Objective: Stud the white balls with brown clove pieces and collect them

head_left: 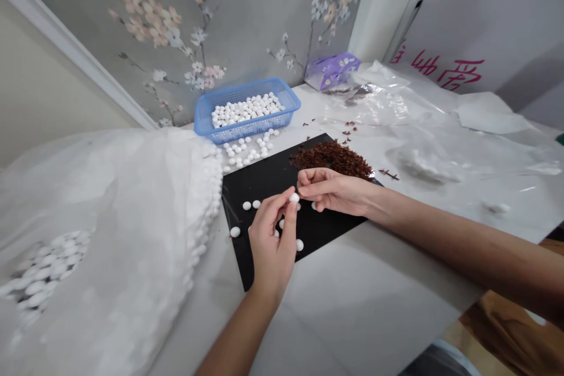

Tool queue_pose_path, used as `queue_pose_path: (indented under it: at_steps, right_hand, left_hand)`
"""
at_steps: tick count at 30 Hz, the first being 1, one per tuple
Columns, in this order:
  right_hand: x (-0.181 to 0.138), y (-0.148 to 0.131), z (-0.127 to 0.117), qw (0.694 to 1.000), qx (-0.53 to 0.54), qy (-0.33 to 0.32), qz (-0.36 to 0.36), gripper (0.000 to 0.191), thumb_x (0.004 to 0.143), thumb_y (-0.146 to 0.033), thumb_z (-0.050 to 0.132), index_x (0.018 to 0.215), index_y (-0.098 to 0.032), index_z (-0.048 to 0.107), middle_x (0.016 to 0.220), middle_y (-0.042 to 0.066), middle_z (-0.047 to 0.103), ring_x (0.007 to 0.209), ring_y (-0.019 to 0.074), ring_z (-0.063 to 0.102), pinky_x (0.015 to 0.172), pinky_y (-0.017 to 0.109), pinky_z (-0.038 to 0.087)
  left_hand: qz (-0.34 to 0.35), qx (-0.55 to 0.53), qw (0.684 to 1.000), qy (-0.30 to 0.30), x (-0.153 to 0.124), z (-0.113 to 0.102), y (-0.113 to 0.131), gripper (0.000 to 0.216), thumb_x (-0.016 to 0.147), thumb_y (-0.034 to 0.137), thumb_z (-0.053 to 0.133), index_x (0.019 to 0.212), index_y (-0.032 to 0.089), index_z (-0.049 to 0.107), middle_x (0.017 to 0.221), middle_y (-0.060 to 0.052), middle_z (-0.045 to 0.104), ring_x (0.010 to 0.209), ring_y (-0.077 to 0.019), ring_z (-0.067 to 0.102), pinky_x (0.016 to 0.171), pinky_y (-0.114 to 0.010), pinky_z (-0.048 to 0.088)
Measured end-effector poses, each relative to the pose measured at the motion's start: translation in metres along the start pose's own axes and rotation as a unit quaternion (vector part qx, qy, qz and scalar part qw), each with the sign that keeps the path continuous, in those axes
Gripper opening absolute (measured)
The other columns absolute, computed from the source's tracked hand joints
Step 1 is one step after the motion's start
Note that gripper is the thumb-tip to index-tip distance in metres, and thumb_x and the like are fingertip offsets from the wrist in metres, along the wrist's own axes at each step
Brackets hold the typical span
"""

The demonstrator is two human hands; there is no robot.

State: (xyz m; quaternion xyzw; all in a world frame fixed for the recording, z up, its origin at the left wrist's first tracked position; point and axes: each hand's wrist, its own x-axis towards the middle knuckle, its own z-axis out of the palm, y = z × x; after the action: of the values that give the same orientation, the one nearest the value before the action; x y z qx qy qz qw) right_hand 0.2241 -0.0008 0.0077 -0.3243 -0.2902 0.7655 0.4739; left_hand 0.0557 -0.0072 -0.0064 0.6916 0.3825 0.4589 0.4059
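Observation:
My left hand pinches a small white oval bead between thumb and fingertips above a black mat. My right hand is closed in a pinch right beside that bead, its fingertips touching it; what they hold is too small to make out. Several loose white beads lie on the mat around the hands. A heap of small dark red-brown pieces sits at the mat's far end.
A blue basket with white beads stands behind the mat, more beads spilled before it. A big clear bag of white beads fills the left. Crumpled plastic sheet and a purple tissue pack lie far right.

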Motion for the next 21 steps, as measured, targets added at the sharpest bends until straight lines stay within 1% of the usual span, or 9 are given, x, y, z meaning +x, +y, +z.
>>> queue_pose_path:
  at_steps: [5, 8, 12, 17, 21]
  right_hand:
    - [0.001, 0.002, -0.001, 1.000, 0.015, -0.011, 0.013, 0.020, 0.068, -0.013, 0.074, 0.070, -0.014, 0.054, 0.055, -0.007, 0.051, 0.046, 0.0009, 0.048, 0.046, 0.010, 0.054]
    - [0.001, 0.003, -0.001, 1.000, 0.017, -0.010, -0.001, 0.016, 0.069, -0.013, 0.073, 0.072, -0.014, 0.057, 0.056, -0.007, 0.052, 0.047, 0.0009, 0.049, 0.046, 0.010, 0.054]
    - [0.000, 0.005, 0.001, 0.999, -0.017, 0.003, -0.048, 0.020, 0.069, -0.015, 0.073, 0.087, -0.015, 0.064, 0.060, -0.006, 0.056, 0.050, 0.0019, 0.051, 0.047, 0.011, 0.055]
    - [-0.003, 0.006, 0.012, 0.986, -0.106, 0.047, -0.118, 0.013, 0.071, -0.020, 0.072, 0.078, -0.015, 0.063, 0.056, -0.005, 0.056, 0.050, 0.0041, 0.052, 0.046, 0.013, 0.054]
    - [-0.006, 0.007, 0.019, 0.965, -0.166, 0.066, -0.190, 0.013, 0.073, -0.021, 0.070, 0.080, -0.015, 0.060, 0.058, -0.005, 0.057, 0.049, 0.0051, 0.054, 0.048, 0.017, 0.054]
  left_hand:
    - [0.016, 0.016, 1.000, -0.006, -0.001, 0.000, 0.001, 0.023, 0.085, 0.022, 0.054, 0.106, 0.024, 0.064, 0.098, -0.003, 0.064, 0.088, -0.0141, 0.060, 0.078, -0.025, 0.049]
    - [0.018, 0.019, 1.000, -0.002, -0.002, 0.000, 0.002, 0.023, 0.085, 0.022, 0.055, 0.106, 0.024, 0.064, 0.098, -0.004, 0.064, 0.089, -0.0143, 0.061, 0.078, -0.025, 0.049]
    - [-0.005, -0.001, 0.999, 0.032, -0.001, 0.001, 0.001, 0.022, 0.084, 0.024, 0.056, 0.104, 0.025, 0.065, 0.098, -0.003, 0.066, 0.086, -0.0132, 0.062, 0.076, -0.024, 0.050]
    - [-0.044, -0.047, 0.997, 0.050, 0.000, 0.002, 0.002, 0.022, 0.083, 0.026, 0.058, 0.104, 0.027, 0.066, 0.104, -0.002, 0.067, 0.091, -0.0128, 0.063, 0.079, -0.022, 0.051]
    - [-0.076, -0.077, 0.993, 0.055, 0.002, 0.002, 0.004, 0.021, 0.082, 0.028, 0.060, 0.101, 0.025, 0.066, 0.103, -0.002, 0.069, 0.089, -0.0133, 0.064, 0.079, -0.022, 0.052]
